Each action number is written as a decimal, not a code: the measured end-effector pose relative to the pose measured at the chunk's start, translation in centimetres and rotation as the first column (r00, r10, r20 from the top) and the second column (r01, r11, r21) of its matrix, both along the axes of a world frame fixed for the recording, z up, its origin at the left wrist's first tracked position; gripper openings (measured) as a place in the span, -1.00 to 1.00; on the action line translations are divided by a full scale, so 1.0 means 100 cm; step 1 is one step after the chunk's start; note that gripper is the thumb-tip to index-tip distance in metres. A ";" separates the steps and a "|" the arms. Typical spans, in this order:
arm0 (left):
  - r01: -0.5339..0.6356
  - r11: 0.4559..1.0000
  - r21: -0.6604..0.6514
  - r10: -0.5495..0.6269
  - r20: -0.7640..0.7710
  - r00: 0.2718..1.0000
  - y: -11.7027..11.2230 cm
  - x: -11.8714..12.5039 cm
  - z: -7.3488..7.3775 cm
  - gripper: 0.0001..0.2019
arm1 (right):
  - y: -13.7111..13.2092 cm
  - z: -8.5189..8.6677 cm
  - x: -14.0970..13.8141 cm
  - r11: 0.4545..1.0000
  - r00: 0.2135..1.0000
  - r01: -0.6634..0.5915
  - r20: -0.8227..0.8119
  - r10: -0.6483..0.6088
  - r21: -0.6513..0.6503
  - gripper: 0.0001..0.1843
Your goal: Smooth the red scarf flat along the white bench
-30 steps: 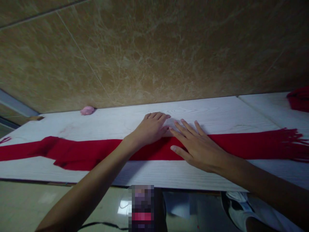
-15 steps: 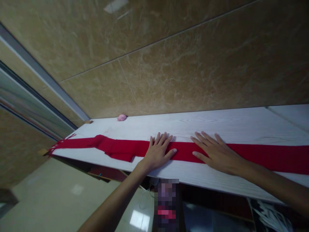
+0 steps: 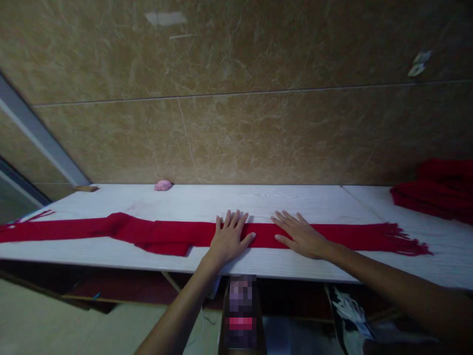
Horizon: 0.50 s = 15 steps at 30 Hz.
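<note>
A long red scarf (image 3: 162, 232) with fringed ends lies stretched left to right along a white wooden table (image 3: 207, 197). My left hand (image 3: 229, 236) rests flat on the scarf near its middle, fingers spread. My right hand (image 3: 301, 235) lies flat on the scarf just to the right, fingers apart as well. Neither hand grips anything. The scarf is bunched and wrinkled to the left of my left hand, while its right part lies flat out to the fringe (image 3: 404, 241).
A stack of folded red scarves (image 3: 438, 190) sits at the table's far right. A small pink lump (image 3: 162, 185) lies at the back edge against the brown marbled wall. Below the table's front edge are the floor and dim clutter.
The view has swung back to the right and levelled, showing the right fringe and the red stack. My hands stay flat on the scarf, a little apart compared with a second ago.
</note>
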<state>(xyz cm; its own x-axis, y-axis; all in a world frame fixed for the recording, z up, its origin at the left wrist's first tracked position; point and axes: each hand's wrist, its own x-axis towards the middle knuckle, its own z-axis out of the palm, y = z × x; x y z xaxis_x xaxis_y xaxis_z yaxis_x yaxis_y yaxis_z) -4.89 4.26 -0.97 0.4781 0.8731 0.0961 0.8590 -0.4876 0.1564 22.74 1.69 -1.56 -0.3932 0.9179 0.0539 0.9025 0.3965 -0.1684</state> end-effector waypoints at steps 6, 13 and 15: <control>0.020 1.000 0.014 -0.020 0.021 1.000 -0.002 -0.002 0.003 -0.29 | -0.003 0.008 -0.002 0.999 0.998 0.020 0.060 -0.018 -0.036 -0.21; 0.050 0.999 0.011 -0.050 0.027 0.998 0.000 0.003 -0.002 -0.36 | -0.001 0.002 -0.002 1.000 0.998 0.025 0.060 -0.025 0.006 -0.22; 0.041 0.999 -0.001 -0.041 0.023 0.999 -0.002 0.000 0.001 -0.36 | -0.004 0.001 0.004 0.999 0.998 0.044 0.048 -0.045 0.027 -0.22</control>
